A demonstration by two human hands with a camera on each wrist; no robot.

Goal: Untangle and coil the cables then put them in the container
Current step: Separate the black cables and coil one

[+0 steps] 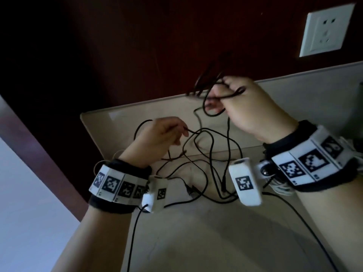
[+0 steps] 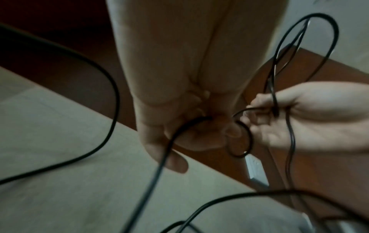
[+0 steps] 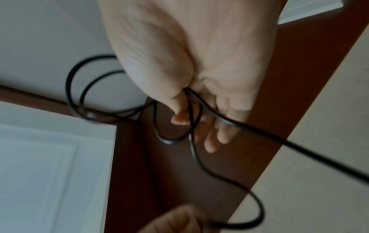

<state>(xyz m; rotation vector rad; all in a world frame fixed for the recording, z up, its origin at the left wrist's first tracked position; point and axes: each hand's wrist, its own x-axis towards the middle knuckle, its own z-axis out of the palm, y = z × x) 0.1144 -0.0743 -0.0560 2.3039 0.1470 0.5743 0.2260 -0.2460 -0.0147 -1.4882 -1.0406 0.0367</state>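
Beige counter [image 1: 196,232] under tangled black cables [image 1: 212,154], right hand [image 1: 249,107] fingers clamped on coiled loops, left hand [image 1: 157,138] fingers pinching a strand.

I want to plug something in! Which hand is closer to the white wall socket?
The right hand, raised just below-left of the wall socket. The left hand is lower and farther left.

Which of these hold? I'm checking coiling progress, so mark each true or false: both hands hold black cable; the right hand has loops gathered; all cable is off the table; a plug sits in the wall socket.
1. Both hands hold black cable. True: the left hand pinches a strand, the right hand grips the black cable.
2. The right hand has loops gathered. True.
3. All cable is off the table. False: tangled strands lie on the table.
4. A plug sits in the wall socket. False: the wall socket is empty.
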